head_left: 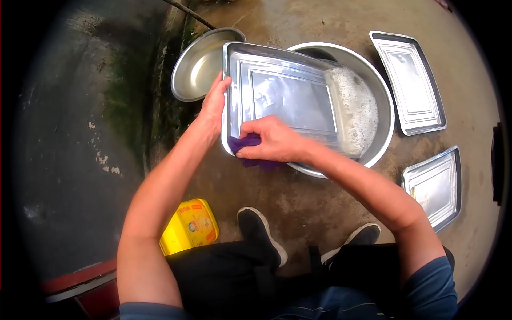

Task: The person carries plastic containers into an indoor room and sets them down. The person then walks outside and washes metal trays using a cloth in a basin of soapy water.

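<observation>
A rectangular metal tray [285, 96] is tilted over a large round metal basin [388, 101], its far right end in foamy water [354, 109]. My left hand [214, 101] grips the tray's left edge, fingers hidden partly behind it. My right hand [272, 141] pinches a purple cloth [246, 145] against the tray's near left corner. Part of the cloth hangs below the rim.
A smaller metal bowl [205, 64] stands at the upper left, with a stick [189, 13] behind it. Two more metal trays [410, 82] [434, 186] lie on the wet ground at the right. A yellow container [192, 226] sits beside my left leg.
</observation>
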The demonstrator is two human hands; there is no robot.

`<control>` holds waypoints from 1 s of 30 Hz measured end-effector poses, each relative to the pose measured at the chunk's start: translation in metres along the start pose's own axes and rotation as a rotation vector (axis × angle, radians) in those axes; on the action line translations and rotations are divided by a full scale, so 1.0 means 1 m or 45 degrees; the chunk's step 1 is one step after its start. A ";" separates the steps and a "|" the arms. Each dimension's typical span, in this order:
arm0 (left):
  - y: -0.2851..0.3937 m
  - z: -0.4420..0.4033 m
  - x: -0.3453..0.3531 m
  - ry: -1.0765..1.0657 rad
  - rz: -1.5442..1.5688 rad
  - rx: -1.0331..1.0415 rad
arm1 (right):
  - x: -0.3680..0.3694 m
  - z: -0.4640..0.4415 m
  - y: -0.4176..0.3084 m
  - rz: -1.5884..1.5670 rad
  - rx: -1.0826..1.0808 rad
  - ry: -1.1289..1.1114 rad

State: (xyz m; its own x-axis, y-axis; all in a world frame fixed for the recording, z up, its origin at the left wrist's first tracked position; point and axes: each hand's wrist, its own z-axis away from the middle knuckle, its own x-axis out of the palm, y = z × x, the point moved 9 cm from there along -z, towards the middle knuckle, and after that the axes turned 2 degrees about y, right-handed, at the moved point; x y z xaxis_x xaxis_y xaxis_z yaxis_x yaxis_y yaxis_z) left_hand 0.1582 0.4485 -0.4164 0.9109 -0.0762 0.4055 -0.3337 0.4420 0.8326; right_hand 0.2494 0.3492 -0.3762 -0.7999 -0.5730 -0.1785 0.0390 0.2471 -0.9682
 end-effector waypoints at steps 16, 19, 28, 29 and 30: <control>0.010 0.012 -0.012 0.336 -0.319 0.046 | -0.005 0.001 -0.013 0.355 0.104 0.755; 0.006 0.012 -0.004 0.226 -0.170 0.007 | -0.010 -0.002 -0.003 0.313 0.093 0.684; 0.009 0.011 0.001 0.188 -0.131 0.052 | 0.006 -0.008 -0.005 0.257 -0.086 0.003; 0.010 0.013 0.004 0.190 -0.132 0.050 | 0.008 -0.006 -0.008 0.255 -0.085 0.003; 0.009 0.018 0.004 0.246 -0.193 0.043 | 0.009 -0.004 -0.012 0.349 -0.088 0.066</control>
State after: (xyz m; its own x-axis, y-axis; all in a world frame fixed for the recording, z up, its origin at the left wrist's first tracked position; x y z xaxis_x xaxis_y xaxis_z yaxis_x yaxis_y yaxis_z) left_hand 0.1543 0.4365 -0.4006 0.9795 0.0346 0.1982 -0.1949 0.4083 0.8918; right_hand 0.2394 0.3438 -0.3654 -0.7946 -0.4375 -0.4211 0.2185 0.4410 -0.8705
